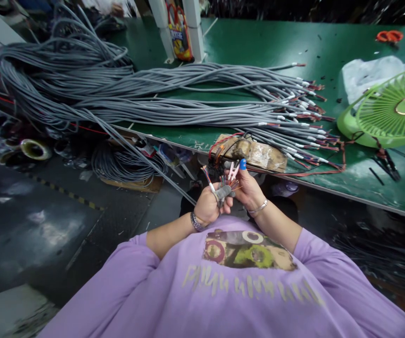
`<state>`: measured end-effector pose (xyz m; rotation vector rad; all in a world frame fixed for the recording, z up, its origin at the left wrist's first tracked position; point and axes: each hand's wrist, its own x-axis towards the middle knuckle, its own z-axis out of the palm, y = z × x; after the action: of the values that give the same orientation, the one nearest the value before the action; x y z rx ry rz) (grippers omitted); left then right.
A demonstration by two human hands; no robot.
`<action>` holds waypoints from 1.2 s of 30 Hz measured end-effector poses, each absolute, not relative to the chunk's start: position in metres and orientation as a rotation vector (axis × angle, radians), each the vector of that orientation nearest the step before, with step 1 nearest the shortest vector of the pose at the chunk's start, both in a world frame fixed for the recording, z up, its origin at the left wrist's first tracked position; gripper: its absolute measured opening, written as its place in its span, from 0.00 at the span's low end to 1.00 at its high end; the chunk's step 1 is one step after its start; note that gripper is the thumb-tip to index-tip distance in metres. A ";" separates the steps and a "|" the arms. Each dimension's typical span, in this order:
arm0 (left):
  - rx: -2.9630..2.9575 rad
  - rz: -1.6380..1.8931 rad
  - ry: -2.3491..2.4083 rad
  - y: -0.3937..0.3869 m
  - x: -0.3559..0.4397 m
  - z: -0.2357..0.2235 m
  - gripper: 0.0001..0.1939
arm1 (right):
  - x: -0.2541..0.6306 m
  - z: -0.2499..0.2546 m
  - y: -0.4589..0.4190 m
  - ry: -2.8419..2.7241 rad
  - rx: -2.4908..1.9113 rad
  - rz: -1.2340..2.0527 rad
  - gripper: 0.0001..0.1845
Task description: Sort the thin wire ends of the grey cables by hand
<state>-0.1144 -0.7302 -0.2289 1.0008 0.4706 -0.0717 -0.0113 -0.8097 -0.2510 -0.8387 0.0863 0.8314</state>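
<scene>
Low in front of my shirt, my left hand (207,205) is closed round a grey cable, with grey coverings on its fingers. From that hand stick up a white-sleeved cable end (207,178) with thin coloured wires and a fan of loose wires (236,184). My right hand (251,191) is right beside it, the fingertips close to the loose wires. Its thumb wears a blue finger cover (243,164). Next to that thumb, a small pale pink forked piece (233,171) appears pinched in the right fingers, which partly hide it.
Many grey cables (174,112) lie along the green table (259,44), their stripped ends to the right. A taped brown block (255,154) sits at the near edge. A green fan (393,108), plastic bag (368,75) and orange-handled scissors (389,36) are right. Coiled cables (128,164) lie below.
</scene>
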 end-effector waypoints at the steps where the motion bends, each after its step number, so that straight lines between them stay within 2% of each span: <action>1: 1.001 -0.073 0.470 -0.730 -0.115 -0.229 0.23 | -0.012 -0.251 -0.809 0.090 -0.841 0.827 0.27; 12: 1.075 -0.025 0.419 -0.730 -0.123 -0.230 0.24 | -0.014 -0.242 -0.818 0.141 -0.793 0.948 0.34; 15: 1.100 -0.004 0.410 -0.732 -0.127 -0.228 0.24 | -0.014 -0.240 -0.823 0.080 -0.810 0.968 0.32; 21: 1.077 0.073 0.436 -0.734 -0.125 -0.226 0.24 | -0.015 -0.239 -0.825 0.017 -0.892 0.859 0.21; 30: 1.083 0.116 0.484 -0.738 -0.118 -0.228 0.22 | -0.013 -0.242 -0.820 0.055 -0.898 0.884 0.26; 36: 1.083 0.099 0.494 -0.738 -0.119 -0.230 0.22 | -0.012 -0.245 -0.816 0.123 -0.830 0.858 0.22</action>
<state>-0.1186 -0.7384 -0.2296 1.0832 0.4940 0.0990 -0.0120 -0.8164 -0.2448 -0.8300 0.1235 0.8577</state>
